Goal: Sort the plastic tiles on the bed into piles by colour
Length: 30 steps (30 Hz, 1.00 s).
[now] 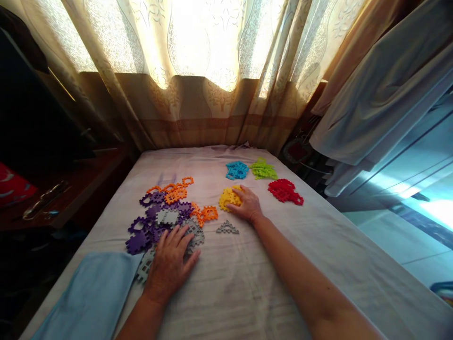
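My left hand (171, 262) lies flat, fingers spread, over grey interlocking plastic pieces (194, 232) at the near side of a mixed heap. Purple pieces (138, 241) and orange pieces (176, 193) make up the rest of that heap. My right hand (247, 204) rests on a pile of yellow pieces (226, 198), its fingers curved over the right side; whether it grips one is hidden. A lone grey triangular piece (227, 227) lies on the sheet between my hands.
Beyond my right hand lie separate piles of blue pieces (237, 170), lime green pieces (262, 169) and red pieces (285, 191). A folded light blue cloth (92, 293) sits at the near left of the sheet-covered bed (240, 302). Curtains (198, 108) hang behind; clothes (382, 94) hang right.
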Each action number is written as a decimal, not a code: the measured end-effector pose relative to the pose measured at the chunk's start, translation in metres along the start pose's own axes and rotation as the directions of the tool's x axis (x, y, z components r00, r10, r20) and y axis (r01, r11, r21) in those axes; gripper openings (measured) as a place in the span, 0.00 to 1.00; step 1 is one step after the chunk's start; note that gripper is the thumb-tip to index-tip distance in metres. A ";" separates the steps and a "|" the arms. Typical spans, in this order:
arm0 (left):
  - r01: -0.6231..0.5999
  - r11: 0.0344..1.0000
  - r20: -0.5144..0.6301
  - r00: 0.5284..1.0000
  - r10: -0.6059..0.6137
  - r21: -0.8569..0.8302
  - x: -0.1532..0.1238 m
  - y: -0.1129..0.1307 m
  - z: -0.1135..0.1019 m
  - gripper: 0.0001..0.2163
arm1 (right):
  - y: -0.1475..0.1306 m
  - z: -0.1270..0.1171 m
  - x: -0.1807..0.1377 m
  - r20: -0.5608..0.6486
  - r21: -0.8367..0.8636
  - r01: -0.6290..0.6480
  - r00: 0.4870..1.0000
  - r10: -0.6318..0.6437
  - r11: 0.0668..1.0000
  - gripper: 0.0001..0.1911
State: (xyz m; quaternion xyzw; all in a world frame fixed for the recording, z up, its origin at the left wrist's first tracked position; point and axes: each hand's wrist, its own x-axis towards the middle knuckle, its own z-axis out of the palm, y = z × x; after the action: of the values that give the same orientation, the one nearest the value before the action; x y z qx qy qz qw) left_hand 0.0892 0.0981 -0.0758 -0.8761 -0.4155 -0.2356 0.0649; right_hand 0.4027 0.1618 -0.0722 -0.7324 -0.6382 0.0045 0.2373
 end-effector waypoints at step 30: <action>-0.061 0.990 -0.023 0.998 0.065 0.125 -0.001 0.005 -0.013 0.18 | -0.079 0.086 0.174 -0.010 0.003 -0.132 0.991 0.132 0.991 0.35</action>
State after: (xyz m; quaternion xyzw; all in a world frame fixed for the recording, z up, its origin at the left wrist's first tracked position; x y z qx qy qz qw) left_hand 0.0878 0.0907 -0.0645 -0.8798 -0.4005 -0.2190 0.1323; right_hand 0.3350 0.3600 -0.0689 -0.7728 -0.5870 0.0174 0.2405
